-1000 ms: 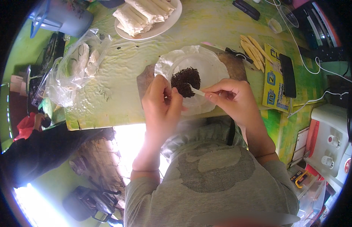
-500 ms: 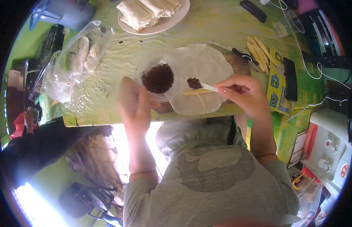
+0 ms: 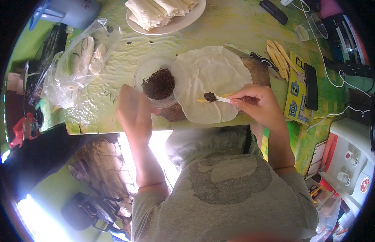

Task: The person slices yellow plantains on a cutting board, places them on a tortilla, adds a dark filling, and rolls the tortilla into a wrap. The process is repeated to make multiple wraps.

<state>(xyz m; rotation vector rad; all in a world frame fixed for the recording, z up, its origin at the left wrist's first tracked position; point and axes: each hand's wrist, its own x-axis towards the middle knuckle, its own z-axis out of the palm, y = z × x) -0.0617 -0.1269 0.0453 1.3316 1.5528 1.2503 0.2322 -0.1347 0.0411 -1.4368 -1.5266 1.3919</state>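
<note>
My right hand pinches the handle of a small white spoon. Dark brown sprinkles are heaped on its bowl end, just over a yellow strip that looks like banana. That strip lies on a thin, round, pale wrapper, which rests on a brown board. To the left, my left hand is closed at the near-left rim of a clear plastic bowl of dark sprinkles. Some of its fingers are blurred or hidden.
A white plate of pale rolls stands at the far side. Left on the table lies a clear plastic bag with pale contents. Several yellow strips, a dark-handled knife and a clear cup are at the right.
My left hand and the sprinkle bowl have shifted left, away from the wrapper's middle. The loaded spoon has come slightly nearer and lower, over the yellow strip.
</note>
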